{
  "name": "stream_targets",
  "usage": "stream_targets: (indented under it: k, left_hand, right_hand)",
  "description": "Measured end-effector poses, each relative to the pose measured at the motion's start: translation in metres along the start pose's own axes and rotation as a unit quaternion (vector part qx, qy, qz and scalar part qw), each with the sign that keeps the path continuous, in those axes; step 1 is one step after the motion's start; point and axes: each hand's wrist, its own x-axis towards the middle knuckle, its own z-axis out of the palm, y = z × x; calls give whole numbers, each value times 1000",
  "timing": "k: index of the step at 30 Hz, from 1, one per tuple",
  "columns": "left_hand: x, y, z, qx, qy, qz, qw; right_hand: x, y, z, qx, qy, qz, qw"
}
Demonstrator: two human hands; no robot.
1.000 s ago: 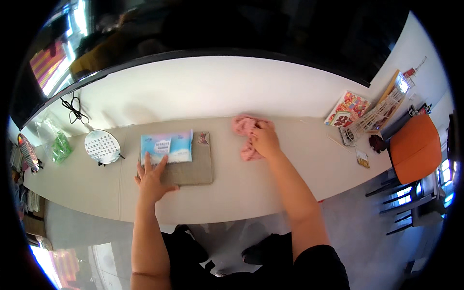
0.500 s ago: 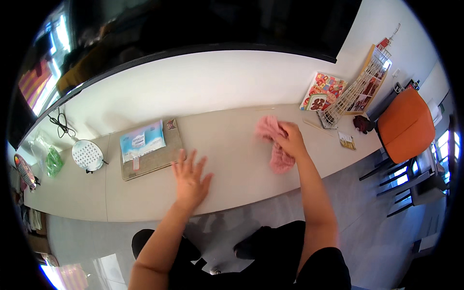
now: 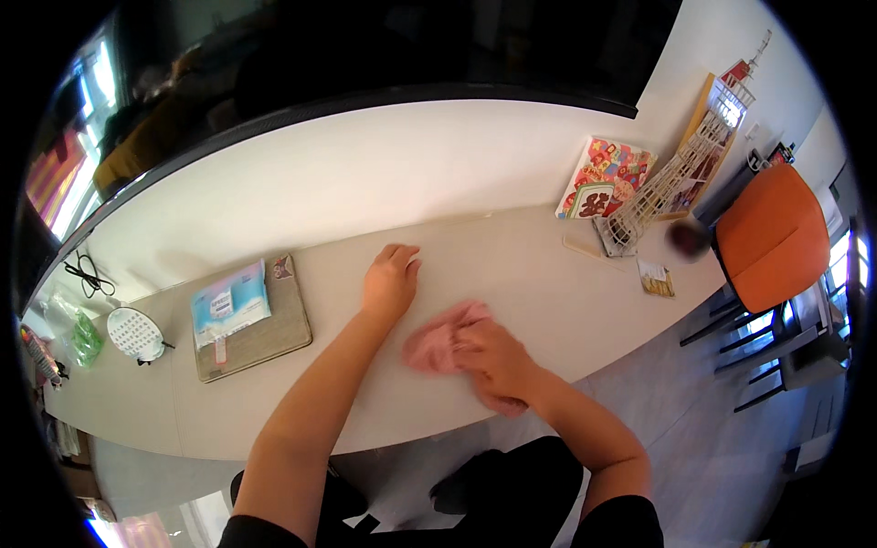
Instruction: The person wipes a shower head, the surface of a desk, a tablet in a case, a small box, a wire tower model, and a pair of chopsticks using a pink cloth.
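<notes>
A bunched pink cloth (image 3: 445, 340) lies under my right hand (image 3: 498, 361), pressed against the pale tabletop (image 3: 557, 301) near its front edge. The fingers of that hand are closed on the fabric, and a fold of it hangs out below the palm. My left hand (image 3: 393, 277) is farther back on the table, left of the cloth. Its fingers are loosely bent, the thumb stands a little apart, and nothing shows in it. To the left of that arm, a blue and white soft packet (image 3: 230, 300) rests on a grey-brown flat case (image 3: 288, 329).
A white dotted paddle-shaped object (image 3: 137, 333) and a bag with green contents (image 3: 85, 340) are at the left end. At the right stand a wire lattice tower (image 3: 671, 183), a colourful picture board (image 3: 603, 178) and a small packet (image 3: 656, 279). An orange chair (image 3: 775, 239) stands beyond.
My right hand has moved the pink cloth left and toward the front edge. My left hand has gone farther back and to the right, its spread fingers now bent. The view has shifted slightly.
</notes>
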Motion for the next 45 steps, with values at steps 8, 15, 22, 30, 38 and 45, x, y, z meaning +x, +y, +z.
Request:
stream_targets:
  k: [8, 15, 22, 30, 38, 45]
  left_hand:
    - [88, 22, 70, 218, -138, -68, 964]
    - [77, 20, 61, 284, -233, -74, 927]
    - [9, 2, -33, 266, -155, -85, 948]
    - [-29, 6, -70, 38, -61, -126, 989]
    - [-53, 5, -79, 31, 65, -108, 992]
    - [-78, -3, -105, 2, 152, -145, 978]
  right_hand:
    - [10, 117, -65, -214, 225, 338, 888]
    - [76, 130, -63, -283, -8, 497, 821]
    - [78, 134, -35, -169, -51, 133, 975]
    - [97, 135, -68, -330, 23, 532, 780]
    - [128, 89, 40, -232, 4, 181, 956]
    - [93, 6, 54, 16, -78, -70, 994]
